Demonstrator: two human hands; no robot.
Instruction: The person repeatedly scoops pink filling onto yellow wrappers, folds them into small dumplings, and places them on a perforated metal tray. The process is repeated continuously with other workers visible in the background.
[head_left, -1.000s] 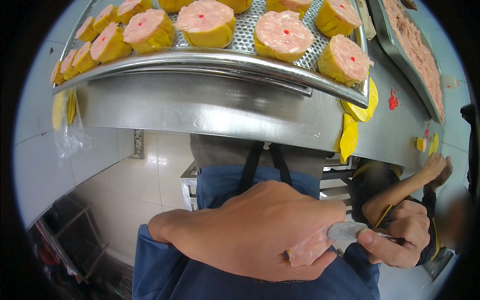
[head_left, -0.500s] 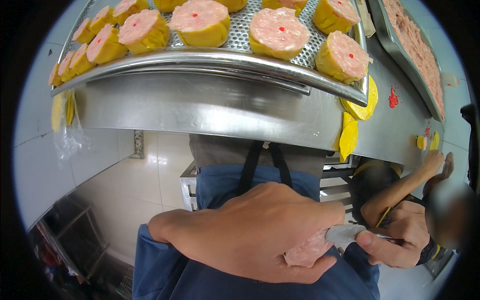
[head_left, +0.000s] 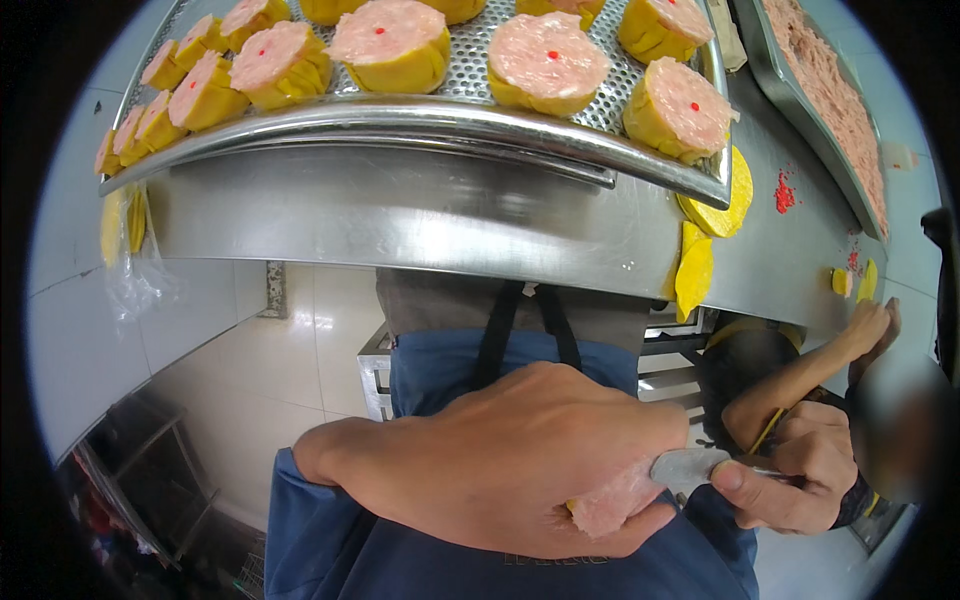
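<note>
My left hand (head_left: 490,450) is curled around a dumpling (head_left: 610,500) with pink minced meat on top; a sliver of yellow wrapper shows at its lower left edge. Between thumb and fingers, my right hand (head_left: 805,475) grips a flat metal spatula (head_left: 688,467). The blade's rounded tip touches the meat beside my left index finger. Most of the wrapper is hidden inside my left hand.
A perforated metal tray (head_left: 400,118) bears several yellow-wrapped meat dumplings (head_left: 548,62) with red dots. Yellow wrappers (head_left: 694,270) lie at the steel table's (head_left: 400,220) edge, near red bits (head_left: 785,192). A meat pan (head_left: 835,110) stands right. A co-worker's arms (head_left: 800,370) reach in from the right.
The meat in my left hand looks smoother, and a bit of yellow wrapper now shows at its edge. The spatula stays against it. The view has shifted slightly.
</note>
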